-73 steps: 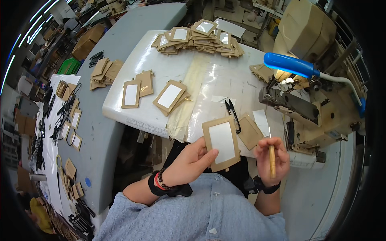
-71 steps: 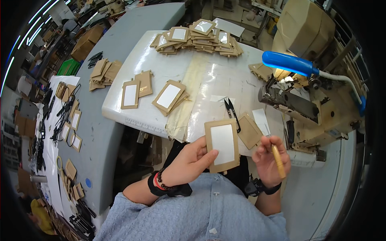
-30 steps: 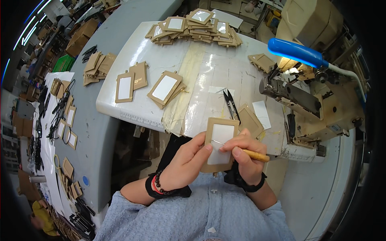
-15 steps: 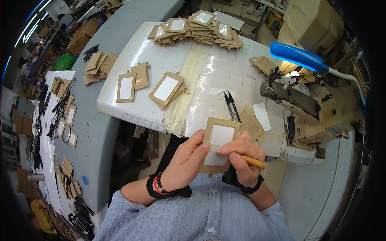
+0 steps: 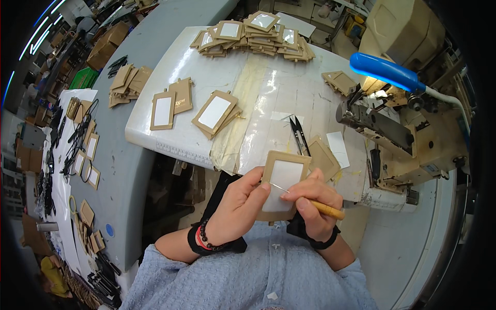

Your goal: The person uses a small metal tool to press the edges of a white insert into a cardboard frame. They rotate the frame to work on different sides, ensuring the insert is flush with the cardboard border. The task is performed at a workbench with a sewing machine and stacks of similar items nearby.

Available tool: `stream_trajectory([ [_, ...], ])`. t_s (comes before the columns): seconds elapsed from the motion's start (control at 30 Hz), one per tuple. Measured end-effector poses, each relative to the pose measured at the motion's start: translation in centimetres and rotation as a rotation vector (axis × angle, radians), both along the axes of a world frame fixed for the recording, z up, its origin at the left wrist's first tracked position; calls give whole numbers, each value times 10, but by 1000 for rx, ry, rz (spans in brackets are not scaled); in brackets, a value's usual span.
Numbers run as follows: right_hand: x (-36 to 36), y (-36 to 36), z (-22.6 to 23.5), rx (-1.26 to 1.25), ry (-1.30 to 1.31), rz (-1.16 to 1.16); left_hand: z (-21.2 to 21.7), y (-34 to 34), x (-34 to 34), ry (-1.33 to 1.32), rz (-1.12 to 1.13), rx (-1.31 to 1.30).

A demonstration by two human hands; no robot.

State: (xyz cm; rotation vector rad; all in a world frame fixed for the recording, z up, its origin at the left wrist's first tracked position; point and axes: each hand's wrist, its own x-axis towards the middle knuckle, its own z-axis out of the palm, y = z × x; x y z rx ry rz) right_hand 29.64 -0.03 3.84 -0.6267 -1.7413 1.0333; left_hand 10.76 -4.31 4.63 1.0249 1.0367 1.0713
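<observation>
A tan card holder with a white window is upright in front of my chest, over the table's near edge. My left hand grips its left side, thumb on the front near the window's edge. In my right hand is an awl with a wooden handle. Its thin metal shaft crosses the window, the tip close to my left thumb; whether it pierces the holder I cannot tell. Just beyond lie black thread snips, another tan piece and a white card.
A heap of tan card holders covers the far edge of the white table, with a few more at the left. On the right stand a sewing machine and a blue lamp. A grey bench runs along the left.
Almost nothing differs. The view has shifted very slightly; both hands keep the same grips, with the awl's shaft still across the holder's window.
</observation>
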Motion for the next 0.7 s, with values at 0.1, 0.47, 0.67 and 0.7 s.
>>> stream_trajectory([
  [0.1, 0, 0, -1, 11, -6, -2, 1, 0, 0, 17, 1, 9],
  [0.47, -3, -4, 7, 196, -123, -81, 3, 1, 0, 10, 9, -8],
  [0.67, -3, -5, 7, 205, -99, -60, 2, 1, 2, -29, 45, 31],
  [0.7, -3, -5, 7, 203, -101, -56, 2, 1, 3, -40, 49, 33],
])
